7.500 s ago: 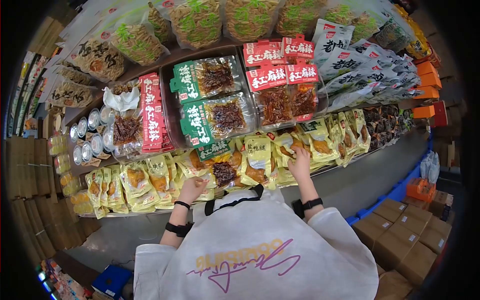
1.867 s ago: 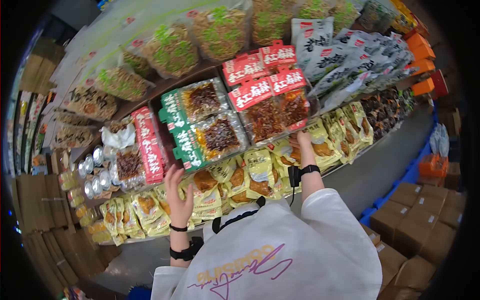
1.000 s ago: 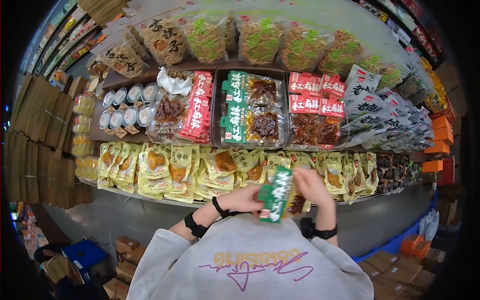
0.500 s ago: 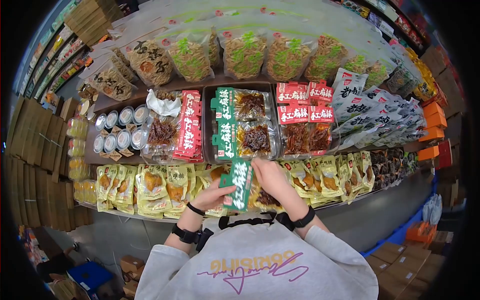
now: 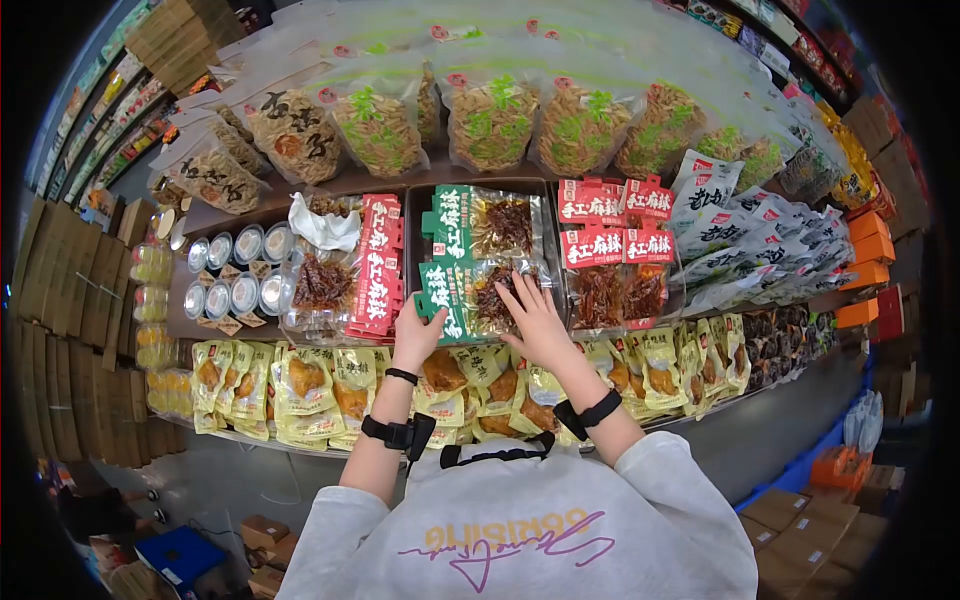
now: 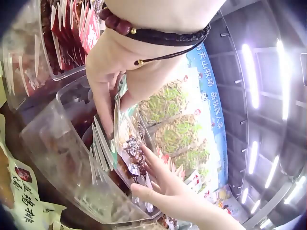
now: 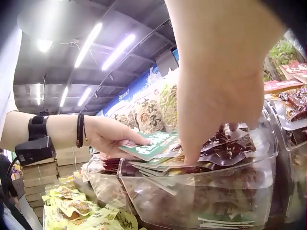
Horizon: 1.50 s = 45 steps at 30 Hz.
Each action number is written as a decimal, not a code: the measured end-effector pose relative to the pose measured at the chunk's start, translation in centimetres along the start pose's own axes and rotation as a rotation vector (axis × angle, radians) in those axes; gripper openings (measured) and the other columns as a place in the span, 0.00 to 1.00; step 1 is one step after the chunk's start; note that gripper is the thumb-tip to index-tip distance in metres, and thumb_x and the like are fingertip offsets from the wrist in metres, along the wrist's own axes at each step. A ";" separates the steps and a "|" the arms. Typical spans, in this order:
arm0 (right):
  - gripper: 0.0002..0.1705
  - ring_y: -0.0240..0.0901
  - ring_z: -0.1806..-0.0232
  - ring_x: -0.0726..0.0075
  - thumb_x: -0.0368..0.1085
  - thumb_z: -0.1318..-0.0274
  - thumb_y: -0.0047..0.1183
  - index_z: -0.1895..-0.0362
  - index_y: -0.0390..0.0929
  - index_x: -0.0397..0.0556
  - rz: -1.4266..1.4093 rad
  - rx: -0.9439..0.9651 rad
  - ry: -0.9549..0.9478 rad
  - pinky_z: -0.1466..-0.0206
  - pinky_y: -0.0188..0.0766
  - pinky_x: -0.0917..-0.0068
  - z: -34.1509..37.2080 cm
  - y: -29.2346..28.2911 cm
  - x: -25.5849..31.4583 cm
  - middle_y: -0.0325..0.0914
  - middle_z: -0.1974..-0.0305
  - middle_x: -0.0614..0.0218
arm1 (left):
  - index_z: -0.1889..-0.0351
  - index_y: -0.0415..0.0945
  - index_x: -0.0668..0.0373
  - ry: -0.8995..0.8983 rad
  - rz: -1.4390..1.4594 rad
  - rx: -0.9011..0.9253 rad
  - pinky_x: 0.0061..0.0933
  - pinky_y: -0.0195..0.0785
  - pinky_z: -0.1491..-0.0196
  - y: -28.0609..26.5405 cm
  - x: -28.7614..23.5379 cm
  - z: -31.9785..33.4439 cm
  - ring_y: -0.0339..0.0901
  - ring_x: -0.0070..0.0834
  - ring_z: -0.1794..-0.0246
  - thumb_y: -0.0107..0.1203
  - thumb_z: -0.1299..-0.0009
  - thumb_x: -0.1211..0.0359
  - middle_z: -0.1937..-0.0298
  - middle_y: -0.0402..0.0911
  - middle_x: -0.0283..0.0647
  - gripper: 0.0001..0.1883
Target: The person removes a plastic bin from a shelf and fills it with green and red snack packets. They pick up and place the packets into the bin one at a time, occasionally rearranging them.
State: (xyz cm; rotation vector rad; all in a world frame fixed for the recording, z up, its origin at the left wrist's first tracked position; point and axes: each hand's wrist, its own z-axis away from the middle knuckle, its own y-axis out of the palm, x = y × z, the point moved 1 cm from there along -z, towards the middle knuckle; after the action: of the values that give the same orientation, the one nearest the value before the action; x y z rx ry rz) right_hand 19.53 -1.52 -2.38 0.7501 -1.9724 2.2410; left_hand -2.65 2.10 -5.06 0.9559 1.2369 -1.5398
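A flat clear packet of dark spicy snack with a green header card (image 5: 450,312) lies on the stack in the middle clear bin (image 7: 211,194). My left hand (image 5: 417,335) pinches the left edge of the green card, its thumb on top in the right wrist view. Across the packet's clear part my right hand (image 5: 540,328) lies with fingers spread, fingertips pressing on the dark filling. In the left wrist view, the right hand's fingers (image 6: 160,165) reach over the packet's right side. Behind it in the bin sits another green-carded packet (image 5: 500,225).
Red-carded packets (image 5: 615,245) fill the right bin, and more red cards (image 5: 378,265) stand at the left. Yellow chicken pouches (image 5: 305,385) line the shelf front. Lidded cups (image 5: 245,270) stand far left. Large snack bags (image 5: 490,115) rise behind; grey pouches (image 5: 760,235) lean at right.
Half a second ago both hands held the green-carded packet near the body, over the yellow pouches. It has moved forward onto the bin's stack; the right hand has spread over it.
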 end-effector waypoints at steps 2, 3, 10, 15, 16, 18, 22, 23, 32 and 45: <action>0.45 0.40 0.29 0.47 0.36 0.52 0.58 0.31 0.48 0.59 -0.019 -0.086 0.007 0.30 0.39 0.46 0.7 0.3 0.0 0.43 0.30 0.51 | 0.43 0.60 0.61 0.063 -0.212 -0.048 0.33 0.69 0.69 0.1 -1.3 0.3 0.78 0.35 0.72 0.60 0.41 0.72 0.66 0.78 0.48 0.28; 0.45 0.40 0.29 0.47 0.36 0.52 0.58 0.31 0.48 0.59 -0.020 -0.088 0.011 0.30 0.39 0.46 0.9 0.4 0.1 0.43 0.30 0.51 | 0.43 0.60 0.61 0.064 -0.214 -0.044 0.33 0.69 0.69 0.3 -1.6 0.2 0.78 0.35 0.72 0.60 0.41 0.72 0.66 0.78 0.48 0.28; 0.39 0.45 0.32 0.42 0.35 0.52 0.57 0.35 0.55 0.51 0.000 -0.204 0.125 0.31 0.41 0.46 1.6 0.9 1.1 0.50 0.35 0.48 | 0.36 0.51 0.58 0.129 -0.285 0.057 0.35 0.70 0.59 0.8 -4.2 0.2 0.77 0.39 0.59 0.59 0.40 0.73 0.54 0.76 0.52 0.36; 0.34 0.51 0.35 0.39 0.35 0.52 0.57 0.40 0.59 0.48 -0.042 -0.293 0.166 0.32 0.46 0.49 1.6 1.1 1.7 0.54 0.37 0.44 | 0.35 0.49 0.55 0.461 -0.393 -0.118 0.45 0.69 0.67 1.6 -2.0 -0.9 0.77 0.52 0.71 0.59 0.39 0.70 0.69 0.77 0.58 0.37; 0.34 0.53 0.36 0.38 0.35 0.51 0.56 0.39 0.59 0.47 0.005 -0.306 0.166 0.33 0.49 0.50 1.6 1.0 2.0 0.55 0.38 0.43 | 0.34 0.48 0.56 0.283 -0.447 -0.051 0.45 0.68 0.69 1.5 -3.0 -0.5 0.77 0.53 0.72 0.58 0.38 0.68 0.74 0.77 0.57 0.36; 0.35 0.51 0.35 0.40 0.37 0.49 0.55 0.37 0.57 0.48 0.046 -0.272 0.199 0.33 0.48 0.49 1.8 1.4 2.2 0.54 0.37 0.44 | 0.34 0.47 0.60 0.180 -0.512 0.009 0.47 0.69 0.71 1.5 -3.8 -0.3 0.76 0.54 0.74 0.56 0.36 0.65 0.77 0.76 0.57 0.36; 0.40 0.52 0.37 0.45 0.39 0.52 0.57 0.35 0.55 0.46 0.148 -0.247 0.236 0.38 0.49 0.51 2.4 1.8 3.2 0.52 0.36 0.45 | 0.33 0.46 0.63 0.178 -0.643 0.034 0.48 0.69 0.72 1.6 -4.9 -0.2 0.76 0.54 0.75 0.52 0.34 0.62 0.77 0.77 0.56 0.36; 0.41 0.54 0.38 0.46 0.39 0.53 0.57 0.35 0.54 0.45 0.191 -0.257 0.248 0.40 0.51 0.52 2.4 2.0 3.4 0.53 0.36 0.44 | 0.33 0.46 0.64 0.197 -0.685 0.026 0.49 0.70 0.71 1.6 -5.0 -0.4 0.76 0.54 0.75 0.51 0.34 0.62 0.77 0.77 0.56 0.36; 0.38 0.52 0.38 0.43 0.44 0.43 0.49 0.33 0.50 0.41 0.055 -0.300 0.284 0.39 0.50 0.50 3.0 1.7 3.5 0.48 0.34 0.44 | 0.35 0.50 0.68 0.339 -0.726 -0.101 0.46 0.68 0.57 -0.9 -6.9 1.8 0.70 0.54 0.54 0.54 0.36 0.59 0.51 0.69 0.62 0.37; 0.20 0.67 0.45 0.52 0.37 0.43 0.43 0.47 0.72 0.45 -0.181 -0.226 0.085 0.36 0.51 0.47 8.8 0.9 4.3 0.75 0.51 0.54 | 0.32 0.50 0.65 -0.564 1.155 0.713 0.40 0.47 0.32 2.0 -7.1 14.2 0.61 0.45 0.36 0.28 0.26 0.45 0.40 0.66 0.56 0.35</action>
State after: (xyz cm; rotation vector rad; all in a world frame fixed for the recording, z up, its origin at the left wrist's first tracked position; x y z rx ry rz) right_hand 18.22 -11.15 -0.98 0.7581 -1.9855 1.8801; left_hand 0.85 -10.71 3.87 1.2162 -0.3436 -1.0952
